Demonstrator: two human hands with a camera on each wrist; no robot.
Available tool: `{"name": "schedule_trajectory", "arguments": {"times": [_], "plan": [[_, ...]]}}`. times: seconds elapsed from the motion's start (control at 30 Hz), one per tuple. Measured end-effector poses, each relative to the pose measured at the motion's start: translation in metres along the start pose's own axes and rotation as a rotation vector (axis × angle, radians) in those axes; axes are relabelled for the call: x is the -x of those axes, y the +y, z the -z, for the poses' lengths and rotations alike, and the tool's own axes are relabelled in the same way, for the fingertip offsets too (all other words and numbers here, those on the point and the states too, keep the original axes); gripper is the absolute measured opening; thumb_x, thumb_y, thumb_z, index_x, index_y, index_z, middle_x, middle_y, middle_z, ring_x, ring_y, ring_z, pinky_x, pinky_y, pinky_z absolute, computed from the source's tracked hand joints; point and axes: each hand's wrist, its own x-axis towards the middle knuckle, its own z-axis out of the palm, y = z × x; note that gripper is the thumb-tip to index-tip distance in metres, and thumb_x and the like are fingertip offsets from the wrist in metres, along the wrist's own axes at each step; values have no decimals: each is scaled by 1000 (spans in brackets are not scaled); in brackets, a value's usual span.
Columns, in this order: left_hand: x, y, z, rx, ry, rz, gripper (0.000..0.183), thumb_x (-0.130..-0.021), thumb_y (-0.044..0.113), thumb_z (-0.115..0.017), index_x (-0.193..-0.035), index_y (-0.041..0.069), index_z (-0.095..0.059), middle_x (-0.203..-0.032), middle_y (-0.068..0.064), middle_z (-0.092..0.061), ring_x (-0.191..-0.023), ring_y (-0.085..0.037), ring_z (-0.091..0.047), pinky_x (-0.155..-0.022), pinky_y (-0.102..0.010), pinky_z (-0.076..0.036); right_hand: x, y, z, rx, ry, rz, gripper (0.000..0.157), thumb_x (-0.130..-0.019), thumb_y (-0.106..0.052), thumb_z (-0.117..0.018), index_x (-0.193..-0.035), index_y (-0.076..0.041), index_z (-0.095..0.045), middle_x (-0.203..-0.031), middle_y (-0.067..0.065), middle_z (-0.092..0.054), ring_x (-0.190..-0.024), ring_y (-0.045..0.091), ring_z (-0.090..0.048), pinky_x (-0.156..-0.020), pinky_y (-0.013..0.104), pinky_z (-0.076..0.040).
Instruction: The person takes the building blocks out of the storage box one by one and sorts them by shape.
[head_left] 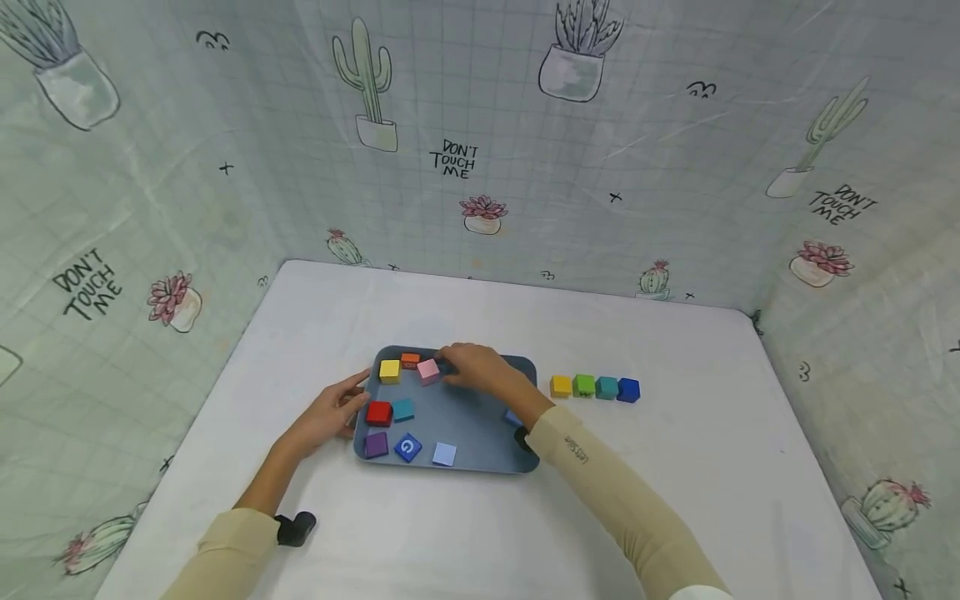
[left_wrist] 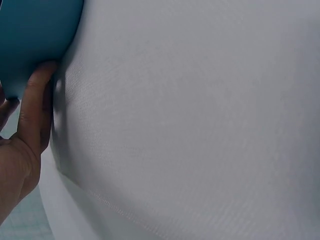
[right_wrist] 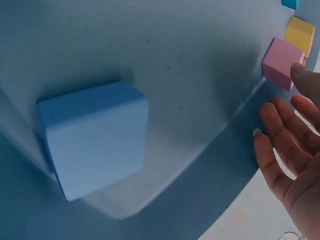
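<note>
A grey-blue tray (head_left: 465, 425) lies on the white table, several coloured cubes spread over it. My left hand (head_left: 330, 417) is at its left side; in the left wrist view a nearly straight finger (left_wrist: 34, 105) rests against the tray's outer wall. Over the far edge, my right hand (head_left: 472, 367) has its thumb tip at the corner of a pink cube (right_wrist: 282, 62), the other fingers loosely bent and apart from it. Beside the pink cube are a yellow cube (head_left: 389, 372) and an orange cube (head_left: 410, 360). A blue cube (right_wrist: 95, 142) sits under my right wrist, partly hidden in the head view.
Elsewhere in the tray lie red (head_left: 378, 413), light teal (head_left: 403, 409), purple (head_left: 377, 444), lettered blue (head_left: 408, 447) and pale blue (head_left: 444, 454) cubes. Right of the tray, yellow (head_left: 561, 386), green (head_left: 583, 385), teal (head_left: 607, 387) and dark blue (head_left: 628, 390) cubes form a row.
</note>
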Motion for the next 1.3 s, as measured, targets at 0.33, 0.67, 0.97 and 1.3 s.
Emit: {"name": "schedule_trajectory", "arguments": {"times": [0.33,0.67,0.97,1.3], "plan": [[1,1,1,-1,8,-1,56,-99,20,-48,-150,14,-25,-131,-26,-39,-115,-42,-46,-70,-40,-56,-7,-2,-9,14,-17,2,52,-89,-27,-67,-136,-13,-49,-120,3,-60,-103,14,-57,-89,30,-47],[2,1,-4,-4,22,11,56,-99,20,-48,-150,15,-26,-131,-26,-40,-115,-41,-47,-71,-39,-56,-11,-7,-16,16,-25,-6,53,-89,-27,-66,-137,-13,-47,-123,2,-59,-104,14,-56,-93,30,-45],[0,-1,-5,-5,20,5,55,-99,20,-48,-150,15,-27,-130,-25,-41,-115,-40,-47,-70,-40,-56,-12,-6,-18,-31,-4,5,39,-91,-30,-63,-124,-11,-56,-110,2,-62,-87,12,-53,-86,24,-47],[3,2,-2,-21,28,13,55,-99,20,-48,-150,15,-26,-131,-25,-41,-115,-40,-47,-70,-39,-56,-13,-5,-18,-126,-12,-26,40,-90,-30,-64,-124,-11,-55,-108,2,-61,-88,13,-53,-84,22,-47]]}}
